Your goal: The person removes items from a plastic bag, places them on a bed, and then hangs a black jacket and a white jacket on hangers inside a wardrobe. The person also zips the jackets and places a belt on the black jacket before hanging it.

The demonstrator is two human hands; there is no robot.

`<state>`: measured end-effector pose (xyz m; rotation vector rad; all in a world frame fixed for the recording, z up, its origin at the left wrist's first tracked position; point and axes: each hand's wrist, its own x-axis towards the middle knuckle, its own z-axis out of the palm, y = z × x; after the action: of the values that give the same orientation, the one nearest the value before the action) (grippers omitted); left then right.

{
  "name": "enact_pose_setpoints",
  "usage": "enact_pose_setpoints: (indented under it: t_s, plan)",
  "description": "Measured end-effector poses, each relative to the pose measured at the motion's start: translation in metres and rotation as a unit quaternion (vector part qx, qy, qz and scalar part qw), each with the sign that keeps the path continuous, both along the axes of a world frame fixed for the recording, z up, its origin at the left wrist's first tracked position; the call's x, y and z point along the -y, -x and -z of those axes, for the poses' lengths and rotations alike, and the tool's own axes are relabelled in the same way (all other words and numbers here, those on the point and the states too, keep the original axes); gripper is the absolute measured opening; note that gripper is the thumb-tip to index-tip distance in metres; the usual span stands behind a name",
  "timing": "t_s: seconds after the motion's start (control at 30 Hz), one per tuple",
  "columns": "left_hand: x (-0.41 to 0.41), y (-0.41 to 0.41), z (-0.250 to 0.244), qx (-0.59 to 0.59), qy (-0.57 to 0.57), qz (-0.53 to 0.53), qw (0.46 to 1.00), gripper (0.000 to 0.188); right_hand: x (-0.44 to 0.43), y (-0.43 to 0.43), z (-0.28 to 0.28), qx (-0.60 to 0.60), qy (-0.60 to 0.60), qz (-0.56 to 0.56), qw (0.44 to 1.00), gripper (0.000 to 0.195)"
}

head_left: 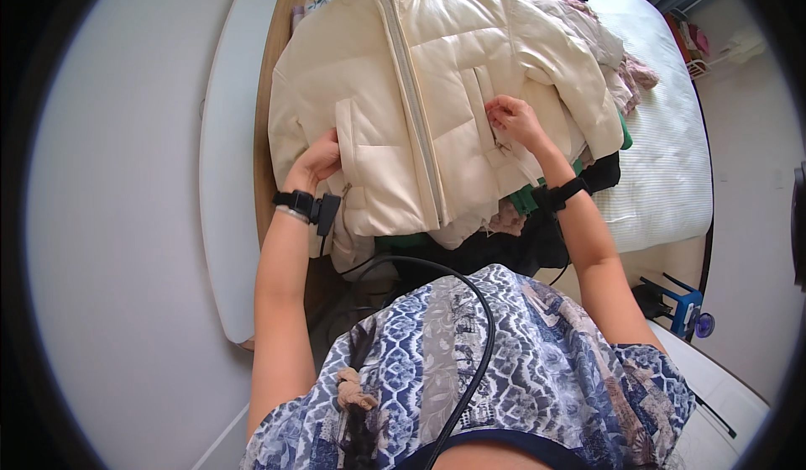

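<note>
A cream puffer jacket lies front up before me, its long front zipper running down the middle. At the pocket on the left side, my left hand is against the pocket's edge, its fingertips hidden behind the welt. My right hand touches the jacket beside the other zipped pocket, with its fingers bent. Whether those fingers pinch the fabric is unclear. Both wrists wear black straps with small devices.
More clothes lie under the jacket, among them a green garment, a black one and a pink one. A striped mattress extends to the right. A black cable crosses my patterned top. At far right stands a blue stool-like object.
</note>
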<state>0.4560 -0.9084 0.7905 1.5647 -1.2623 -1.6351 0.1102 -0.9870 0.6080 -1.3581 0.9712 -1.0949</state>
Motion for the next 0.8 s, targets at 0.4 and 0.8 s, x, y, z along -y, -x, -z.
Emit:
enact_pose_setpoints:
  t_s: [0.4, 0.8]
  plan:
    - [0.000, 0.011, 0.014, -0.021, -0.172, 0.132, 0.976, 0.029, 0.010, -0.005, -0.030, 0.170, -0.204, -0.253, 0.930, 0.038]
    - [0.002, -0.006, 0.079, 0.424, -0.365, 0.279, 0.780, 0.034, -0.020, -0.044, -0.048, -0.240, -0.281, -0.530, 0.763, 0.050]
